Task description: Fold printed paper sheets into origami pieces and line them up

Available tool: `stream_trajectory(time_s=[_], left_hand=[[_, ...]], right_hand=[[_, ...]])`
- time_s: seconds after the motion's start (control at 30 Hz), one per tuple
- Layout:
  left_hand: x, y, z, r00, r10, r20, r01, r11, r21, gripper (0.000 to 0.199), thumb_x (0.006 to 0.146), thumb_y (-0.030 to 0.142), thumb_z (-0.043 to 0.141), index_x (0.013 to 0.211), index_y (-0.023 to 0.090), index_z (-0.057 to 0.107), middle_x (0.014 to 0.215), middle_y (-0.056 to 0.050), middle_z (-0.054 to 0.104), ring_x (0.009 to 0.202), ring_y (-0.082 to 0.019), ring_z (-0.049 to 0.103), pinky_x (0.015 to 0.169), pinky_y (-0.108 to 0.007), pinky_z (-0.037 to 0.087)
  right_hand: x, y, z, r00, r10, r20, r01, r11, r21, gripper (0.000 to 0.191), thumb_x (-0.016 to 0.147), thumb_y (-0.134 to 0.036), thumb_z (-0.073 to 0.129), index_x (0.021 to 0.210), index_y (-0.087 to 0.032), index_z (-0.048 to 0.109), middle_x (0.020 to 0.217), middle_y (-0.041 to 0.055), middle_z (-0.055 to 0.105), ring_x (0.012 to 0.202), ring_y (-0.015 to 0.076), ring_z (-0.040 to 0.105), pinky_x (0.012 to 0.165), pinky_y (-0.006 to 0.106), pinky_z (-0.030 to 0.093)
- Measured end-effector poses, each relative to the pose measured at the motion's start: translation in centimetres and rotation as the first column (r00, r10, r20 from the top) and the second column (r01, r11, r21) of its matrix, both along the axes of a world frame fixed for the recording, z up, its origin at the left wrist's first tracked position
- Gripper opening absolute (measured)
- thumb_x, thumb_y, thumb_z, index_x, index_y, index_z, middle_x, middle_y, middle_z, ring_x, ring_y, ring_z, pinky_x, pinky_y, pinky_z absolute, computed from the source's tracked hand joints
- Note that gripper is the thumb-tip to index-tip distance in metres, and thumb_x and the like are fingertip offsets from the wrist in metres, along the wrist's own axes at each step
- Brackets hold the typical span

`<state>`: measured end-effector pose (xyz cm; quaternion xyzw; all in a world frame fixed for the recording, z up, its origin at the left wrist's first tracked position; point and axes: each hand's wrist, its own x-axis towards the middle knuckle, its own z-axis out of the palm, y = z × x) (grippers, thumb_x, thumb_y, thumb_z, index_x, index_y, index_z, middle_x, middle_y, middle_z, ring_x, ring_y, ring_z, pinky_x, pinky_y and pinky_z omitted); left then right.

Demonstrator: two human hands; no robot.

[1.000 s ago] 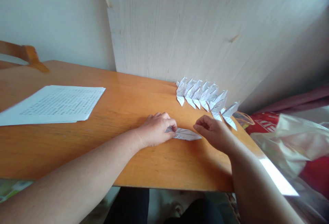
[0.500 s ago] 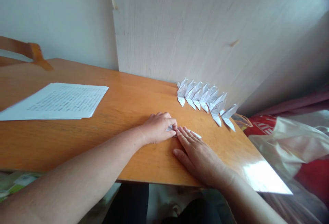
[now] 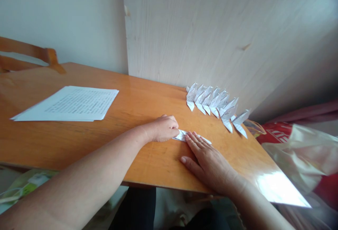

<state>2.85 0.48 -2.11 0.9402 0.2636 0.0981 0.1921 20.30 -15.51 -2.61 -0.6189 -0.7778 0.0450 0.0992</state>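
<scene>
A narrow strip of folded printed paper point(image 3: 181, 135) lies on the table between my hands. My left hand point(image 3: 165, 128) is curled closed over its left end, with the fingertips hidden from view. Flat across the strip's right part rests my right hand point(image 3: 203, 156), its fingers stretched out and its thumb apart on the wood. Past its fingers, the pointed right end of the paper sticks out. Several folded paper figures point(image 3: 211, 101) with upright points stand in a row behind my hands, and one more point(image 3: 240, 122) stands at the row's right end.
Printed sheets point(image 3: 76, 103) are stacked on the left of the wooden table point(image 3: 148, 98). A pale board point(image 3: 185, 29) rises along the back edge. Red and white bags point(image 3: 303, 145) lie beyond the right edge; a wooden chair point(image 3: 50, 59) is at the far left.
My left hand has slid leftward along the paper strip and curled tighter, so more paper shows between the hands. My right hand stays flat on it. The view has shifted slightly.
</scene>
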Motion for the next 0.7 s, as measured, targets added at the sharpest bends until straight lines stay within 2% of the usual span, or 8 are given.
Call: stream_trajectory(time_s=[0.17, 0.33, 0.57, 0.7], left_hand=[[-0.5, -0.2, 0.2, 0.996, 0.061, -0.058, -0.058, 0.997, 0.046, 0.026, 0.087, 0.031, 0.049, 0.08, 0.022, 0.073, 0.118, -0.004, 0.066, 0.11, -0.024, 0.056, 0.096, -0.033, 0.042], [-0.4, -0.7, 0.5, 0.993, 0.084, -0.08, -0.078, 0.994, 0.074, 0.028, 0.089, 0.033, 0.048, 0.082, 0.022, 0.072, 0.119, -0.004, 0.065, 0.108, -0.024, 0.056, 0.094, -0.034, 0.043], [0.3, -2.0, 0.3, 0.984, 0.172, -0.039, -0.166, 0.978, 0.129, 0.039, 0.09, 0.051, 0.05, 0.073, 0.021, 0.069, 0.115, -0.006, 0.063, 0.106, -0.026, 0.055, 0.09, -0.039, 0.043], [0.4, -2.2, 0.1, 0.984, 0.175, -0.035, -0.167, 0.972, 0.162, 0.035, 0.09, 0.047, 0.049, 0.078, 0.021, 0.069, 0.116, -0.007, 0.062, 0.106, -0.027, 0.053, 0.09, -0.041, 0.042]], right_hand=[[0.0, -0.1, -0.1, 1.0, -0.005, -0.012, 0.005, 1.0, 0.008, 0.075, 0.095, -0.059, 0.046, 0.152, -0.011, 0.039, 0.157, 0.0166, 0.036, 0.146, 0.0323, 0.032, 0.12, 0.053, 0.03], [0.0, -0.1, -0.2, 1.0, -0.015, -0.025, 0.015, 1.0, -0.005, 0.075, 0.095, -0.059, 0.048, 0.152, -0.01, 0.04, 0.157, 0.0167, 0.036, 0.146, 0.0326, 0.031, 0.121, 0.051, 0.029], [-0.2, 0.0, -0.1, 1.0, -0.014, -0.008, 0.014, 1.0, -0.005, 0.075, 0.095, -0.058, 0.047, 0.152, -0.009, 0.04, 0.157, 0.0167, 0.036, 0.147, 0.0321, 0.031, 0.121, 0.052, 0.028], [-0.2, 0.0, -0.1, 0.999, -0.007, 0.032, 0.008, 1.0, -0.009, 0.075, 0.096, -0.058, 0.045, 0.152, -0.008, 0.038, 0.158, 0.0166, 0.034, 0.147, 0.0313, 0.03, 0.121, 0.051, 0.028]])
